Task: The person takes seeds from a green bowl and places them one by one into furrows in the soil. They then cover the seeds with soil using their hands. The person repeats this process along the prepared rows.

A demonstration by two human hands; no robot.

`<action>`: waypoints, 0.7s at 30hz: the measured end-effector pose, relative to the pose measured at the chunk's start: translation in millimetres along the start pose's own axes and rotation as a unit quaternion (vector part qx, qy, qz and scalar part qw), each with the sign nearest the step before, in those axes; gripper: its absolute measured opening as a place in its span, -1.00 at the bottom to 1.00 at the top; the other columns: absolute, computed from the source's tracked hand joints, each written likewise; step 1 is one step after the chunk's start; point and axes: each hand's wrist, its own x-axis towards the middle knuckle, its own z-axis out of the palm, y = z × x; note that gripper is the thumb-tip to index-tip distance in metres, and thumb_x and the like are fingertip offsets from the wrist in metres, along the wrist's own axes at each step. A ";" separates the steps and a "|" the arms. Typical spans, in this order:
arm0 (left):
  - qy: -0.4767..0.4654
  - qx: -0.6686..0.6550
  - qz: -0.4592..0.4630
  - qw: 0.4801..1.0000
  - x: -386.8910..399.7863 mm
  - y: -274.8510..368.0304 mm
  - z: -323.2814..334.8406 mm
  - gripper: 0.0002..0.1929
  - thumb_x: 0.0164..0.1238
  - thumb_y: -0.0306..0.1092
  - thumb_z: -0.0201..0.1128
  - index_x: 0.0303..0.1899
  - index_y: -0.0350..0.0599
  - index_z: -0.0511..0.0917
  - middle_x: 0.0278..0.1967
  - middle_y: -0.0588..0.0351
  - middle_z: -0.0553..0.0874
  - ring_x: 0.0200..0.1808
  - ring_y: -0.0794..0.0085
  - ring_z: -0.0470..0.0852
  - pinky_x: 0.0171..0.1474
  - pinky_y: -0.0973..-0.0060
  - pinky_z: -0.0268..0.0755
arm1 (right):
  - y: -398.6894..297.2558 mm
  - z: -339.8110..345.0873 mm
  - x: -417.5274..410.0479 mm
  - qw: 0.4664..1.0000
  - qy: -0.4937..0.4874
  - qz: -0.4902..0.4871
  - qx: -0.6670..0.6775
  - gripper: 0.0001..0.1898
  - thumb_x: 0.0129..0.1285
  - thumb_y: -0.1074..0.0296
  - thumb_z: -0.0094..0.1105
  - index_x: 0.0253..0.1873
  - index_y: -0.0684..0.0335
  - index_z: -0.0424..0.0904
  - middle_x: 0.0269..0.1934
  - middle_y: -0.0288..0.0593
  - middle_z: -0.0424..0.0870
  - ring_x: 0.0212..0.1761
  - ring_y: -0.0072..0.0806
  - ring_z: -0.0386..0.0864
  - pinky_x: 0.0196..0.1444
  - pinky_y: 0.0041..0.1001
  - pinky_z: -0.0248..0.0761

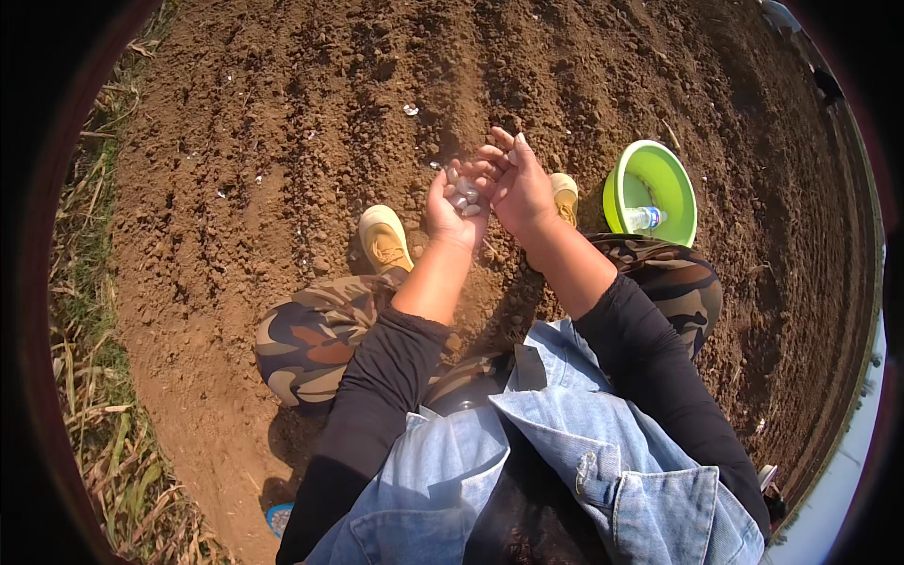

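My left hand (458,205) is cupped palm up and holds several whitish cloves (466,196), which look like garlic. Close against it on the right, my right hand (518,180) is turned partly upward with its fingers curled, and one pale clove (512,157) shows at its fingers. Both hands are above the brown soil, between my two yellow shoes (385,236). To the right, beside my knee, a green plastic basin (678,183) stands tilted on the ground. A clear plastic bottle (644,218) lies in it, with a few pale pieces partly hidden by the rim.
Furrowed soil (282,141) with clods and scattered white bits (410,110) spreads ahead. Dry and green grass (92,282) borders the left side. A blue-rimmed object (280,519) is partly hidden by my left sleeve. Dark and pale shapes, too small to identify, lie at the far right.
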 end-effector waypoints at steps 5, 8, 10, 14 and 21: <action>0.136 -0.026 0.058 0.989 27.4 25.2 -23.7 -0.82 0.40 -0.26 0.06 -0.14 -0.11 0.53 -0.21 0.10 0.62 -0.17 0.38 0.62 -0.06 0.35 0.58 | 1.6 -63.6 47.3 0.992 0.046 0.105 -0.048 -0.65 0.39 0.14 0.01 0.15 0.18 0.41 -0.18 -0.23 0.60 -0.22 -0.50 0.55 -0.21 -0.52 0.48; 0.124 -0.039 0.055 0.990 44.3 37.9 -36.2 -0.82 0.43 -0.28 0.05 -0.14 -0.14 0.53 -0.18 0.07 0.61 -0.15 0.36 0.62 -0.04 0.34 0.57 | 6.9 -107.3 72.8 0.990 0.039 0.122 -0.061 -0.71 0.39 0.23 -0.02 0.09 0.24 0.42 -0.17 -0.21 0.59 -0.22 -0.48 0.56 -0.14 -0.47 0.51; 0.137 -0.027 0.056 0.989 55.5 42.6 -41.0 -0.82 0.44 -0.27 0.06 -0.15 -0.14 0.54 -0.18 0.07 0.61 -0.13 0.34 0.62 -0.02 0.36 0.55 | 7.9 -134.4 82.7 0.984 0.051 0.144 -0.093 -0.73 0.40 0.35 -0.01 0.12 0.29 0.41 -0.13 -0.18 0.58 -0.12 -0.44 0.59 -0.02 -0.44 0.54; 0.134 0.020 0.038 0.990 72.8 42.5 -44.8 -0.82 0.39 -0.25 0.11 -0.16 -0.13 0.54 -0.21 0.11 0.61 -0.17 0.36 0.62 -0.08 0.37 0.55 | 9.3 -174.0 97.5 0.954 0.075 0.180 -0.229 -0.62 0.39 0.46 0.02 0.26 0.42 0.33 0.02 -0.06 0.53 0.02 -0.35 0.59 0.01 -0.45 0.56; 0.160 0.037 -0.024 0.986 92.2 25.2 -54.4 -0.81 0.41 -0.24 0.09 -0.16 -0.15 0.51 -0.20 0.11 0.62 -0.14 0.41 0.63 -0.05 0.40 0.54 | 24.9 -217.7 101.5 0.614 -0.083 0.374 -0.690 -0.73 0.24 0.38 0.20 -0.02 0.39 0.57 -0.30 -0.09 0.69 -0.22 -0.42 0.68 -0.18 -0.44 0.58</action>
